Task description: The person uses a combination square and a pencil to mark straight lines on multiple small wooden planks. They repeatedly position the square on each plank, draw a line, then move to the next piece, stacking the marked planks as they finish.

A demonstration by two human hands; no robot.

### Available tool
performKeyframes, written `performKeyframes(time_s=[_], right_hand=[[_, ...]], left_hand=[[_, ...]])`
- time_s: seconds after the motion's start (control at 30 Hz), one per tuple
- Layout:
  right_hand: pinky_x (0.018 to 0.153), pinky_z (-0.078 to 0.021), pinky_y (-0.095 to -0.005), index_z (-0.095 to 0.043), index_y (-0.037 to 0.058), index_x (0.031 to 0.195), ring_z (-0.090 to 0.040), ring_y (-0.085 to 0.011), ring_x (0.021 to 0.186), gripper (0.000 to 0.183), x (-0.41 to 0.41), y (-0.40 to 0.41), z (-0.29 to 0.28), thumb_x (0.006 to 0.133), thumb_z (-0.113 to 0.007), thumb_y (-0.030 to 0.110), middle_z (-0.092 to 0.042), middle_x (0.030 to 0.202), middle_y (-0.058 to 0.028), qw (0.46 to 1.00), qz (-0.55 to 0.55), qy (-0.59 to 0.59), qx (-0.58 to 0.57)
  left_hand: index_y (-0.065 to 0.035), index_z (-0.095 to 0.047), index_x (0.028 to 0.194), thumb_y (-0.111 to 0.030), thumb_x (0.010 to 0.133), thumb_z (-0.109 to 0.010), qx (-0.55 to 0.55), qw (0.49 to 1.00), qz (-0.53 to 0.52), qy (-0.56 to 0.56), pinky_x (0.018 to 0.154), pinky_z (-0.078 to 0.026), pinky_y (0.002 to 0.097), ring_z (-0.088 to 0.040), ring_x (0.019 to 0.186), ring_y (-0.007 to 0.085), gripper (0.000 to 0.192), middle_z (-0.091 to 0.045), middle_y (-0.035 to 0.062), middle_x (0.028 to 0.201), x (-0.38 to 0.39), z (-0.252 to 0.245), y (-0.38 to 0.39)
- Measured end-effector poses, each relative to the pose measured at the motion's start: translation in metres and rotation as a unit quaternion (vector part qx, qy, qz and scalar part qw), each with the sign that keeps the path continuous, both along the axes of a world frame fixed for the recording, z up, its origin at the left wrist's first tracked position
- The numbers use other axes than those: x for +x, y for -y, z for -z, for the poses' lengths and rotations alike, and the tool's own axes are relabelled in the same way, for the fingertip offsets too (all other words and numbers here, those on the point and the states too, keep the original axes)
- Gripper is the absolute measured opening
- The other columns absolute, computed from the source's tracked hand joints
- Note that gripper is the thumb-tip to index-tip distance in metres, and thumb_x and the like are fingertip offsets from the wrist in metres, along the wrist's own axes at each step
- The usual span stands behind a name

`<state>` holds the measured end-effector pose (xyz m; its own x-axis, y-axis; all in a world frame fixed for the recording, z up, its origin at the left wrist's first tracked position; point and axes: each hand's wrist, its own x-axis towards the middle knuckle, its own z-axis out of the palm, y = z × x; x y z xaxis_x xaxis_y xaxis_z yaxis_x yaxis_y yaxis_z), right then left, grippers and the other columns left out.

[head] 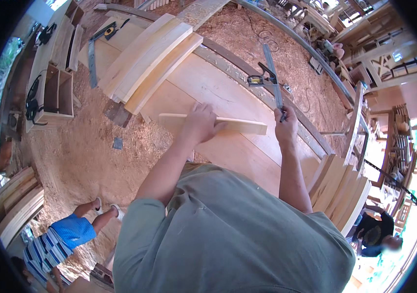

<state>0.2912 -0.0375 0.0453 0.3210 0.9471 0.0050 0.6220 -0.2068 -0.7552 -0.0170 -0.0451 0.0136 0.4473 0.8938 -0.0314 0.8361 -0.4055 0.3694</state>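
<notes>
A short planed wooden board (245, 126) stands on its edge across the plywood-like worktop (226, 88) in front of me. My left hand (201, 122) grips it near its middle, fingers over the far edge and thumb along the near side. To the right of the board, my right hand (287, 126) holds a combination square (277, 93) by the near end of its steel blade. The square's head sits partway up the blade, away from my fingers. A small dark object, perhaps a marking tool, shows at the same fingers; its kind is unclear.
Wide boards (149, 62) lie stacked at the worktop's far left, beside a steel square (92, 62) and a tape measure (109, 32). More boards (340, 190) are stacked at right. People (60, 234) are at lower left and lower right. Sawdust covers the floor (83, 154).
</notes>
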Motion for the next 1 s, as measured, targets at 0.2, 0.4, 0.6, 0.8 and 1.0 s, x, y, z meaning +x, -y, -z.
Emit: performKeyframes(time_s=[0.2, 0.4, 0.6, 0.8, 1.0], right_hand=[[0.075, -0.0514, -0.04, -0.069, -0.0011, 0.118, -0.064, -0.0242, 0.081, 0.033, -0.001, 0.026, -0.002, 0.1, -0.071, 0.026, -0.067, 0.089, -0.0141, 0.999, 0.043, 0.0, -0.033], [0.077, -0.0526, -0.046, -0.062, 0.0014, 0.13, -0.068, -0.0352, 0.084, 0.036, -0.042, 0.042, 0.009, 0.101, -0.067, 0.023, -0.068, 0.091, -0.022, 0.995, 0.001, -0.028, -0.091], [0.082, -0.0537, -0.0489, -0.056, -0.0038, 0.136, -0.07, -0.0416, 0.091, 0.042, -0.085, 0.072, 0.017, 0.1, -0.068, 0.016, -0.07, 0.099, -0.0279, 0.994, -0.04, -0.075, -0.07], [0.083, -0.0539, -0.0453, -0.056, -0.0018, 0.14, -0.068, -0.0365, 0.089, 0.045, -0.074, 0.089, 0.024, 0.102, -0.067, 0.018, -0.068, 0.097, -0.0219, 0.987, -0.096, -0.064, -0.109], [0.084, -0.054, -0.043, -0.06, -0.0003, 0.136, -0.069, -0.0345, 0.095, 0.037, -0.027, 0.086, 0.027, 0.102, -0.066, 0.013, -0.07, 0.104, -0.0196, 0.993, -0.057, -0.069, 0.08]], left_hand=[[-0.0055, -0.079, 0.103, -0.054, 0.093, -0.071, 0.044, 0.997, 0.059, 0.03, 0.106, -0.042, 0.0484, -0.06, 0.122, 0.0303, 0.05, -0.069, 0.0127, 0.123, -0.016, 0.012, 0.036], [-0.0041, -0.075, 0.114, -0.049, 0.091, -0.076, 0.063, 0.996, -0.02, 0.062, 0.104, -0.045, 0.0481, -0.063, 0.119, 0.0313, 0.051, -0.068, 0.0147, 0.127, -0.026, 0.001, 0.0], [0.0051, -0.07, 0.121, -0.034, 0.095, -0.075, -0.055, 0.939, -0.152, 0.303, 0.094, -0.055, 0.0463, -0.069, 0.108, 0.041, 0.047, -0.067, 0.0187, 0.13, 0.029, 0.026, -0.039], [-0.0028, -0.072, 0.125, -0.028, 0.094, -0.076, -0.021, 0.97, -0.074, 0.23, 0.09, -0.057, 0.038, -0.073, 0.104, 0.0309, 0.04, -0.07, 0.017, 0.129, 0.036, 0.024, -0.041], [-0.0056, -0.073, 0.125, -0.024, 0.091, -0.081, -0.075, 0.954, -0.122, 0.264, 0.087, -0.057, 0.0353, -0.075, 0.1, 0.0258, 0.04, -0.077, 0.012, 0.117, 0.039, 0.015, -0.041]])
